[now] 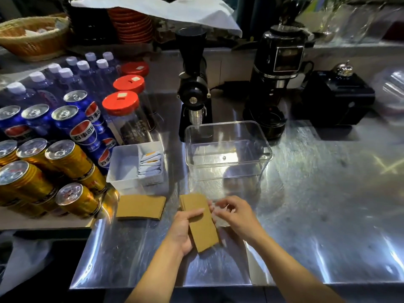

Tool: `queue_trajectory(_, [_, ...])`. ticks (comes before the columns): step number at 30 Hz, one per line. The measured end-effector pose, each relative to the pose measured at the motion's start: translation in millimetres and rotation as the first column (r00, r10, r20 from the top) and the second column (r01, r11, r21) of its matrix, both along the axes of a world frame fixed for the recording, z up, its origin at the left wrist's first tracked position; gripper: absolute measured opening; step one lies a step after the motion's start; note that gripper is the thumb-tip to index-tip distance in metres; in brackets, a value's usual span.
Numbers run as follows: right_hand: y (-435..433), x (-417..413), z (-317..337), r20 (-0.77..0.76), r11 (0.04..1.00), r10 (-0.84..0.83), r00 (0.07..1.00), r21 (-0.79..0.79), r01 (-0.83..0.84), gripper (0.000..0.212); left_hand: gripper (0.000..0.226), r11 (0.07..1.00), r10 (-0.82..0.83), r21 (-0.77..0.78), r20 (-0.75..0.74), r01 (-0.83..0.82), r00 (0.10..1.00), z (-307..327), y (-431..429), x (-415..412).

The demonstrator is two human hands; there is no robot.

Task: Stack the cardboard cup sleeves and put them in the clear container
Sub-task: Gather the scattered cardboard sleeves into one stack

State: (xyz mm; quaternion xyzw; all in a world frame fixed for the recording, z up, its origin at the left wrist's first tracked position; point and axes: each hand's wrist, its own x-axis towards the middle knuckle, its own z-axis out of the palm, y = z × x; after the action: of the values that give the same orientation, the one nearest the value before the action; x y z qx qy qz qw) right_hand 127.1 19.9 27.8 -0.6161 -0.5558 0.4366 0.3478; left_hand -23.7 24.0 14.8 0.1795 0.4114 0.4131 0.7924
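My left hand grips a stack of flat brown cardboard cup sleeves just above the steel counter, thumb lying across the top. My right hand sits right beside the stack's right edge with fingers curled; whether it touches the sleeves or the clear wrapper scrap under it, I cannot tell. A second pile of brown sleeves lies flat on the counter to the left. The clear plastic container stands open and has nothing inside, a short way beyond my hands.
A white divided tray with sachets sits left of the container. Several gold and blue drink cans, water bottles and red-lidded jars crowd the left. A black grinder, a coffee machine and a black box stand behind.
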Motion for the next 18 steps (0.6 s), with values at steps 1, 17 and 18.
queue_trajectory(1, [4,5,2,0.033,0.999,0.009,0.999,0.042,-0.010,0.015,0.046,0.999,-0.029,0.021,-0.080,0.031,0.996,1,0,1])
queue_trajectory(17, [29,51,16,-0.195,0.977,0.208,0.959,0.004,-0.211,0.031,0.024,0.809,-0.126,0.277,-0.779,0.518,0.614,2,11,0])
queue_trajectory(18, [27,53,11,-0.244,0.986,0.162,0.956,0.016,-0.163,0.031,0.022,0.829,-0.062,0.309,-0.777,0.466,0.626,1,11,0])
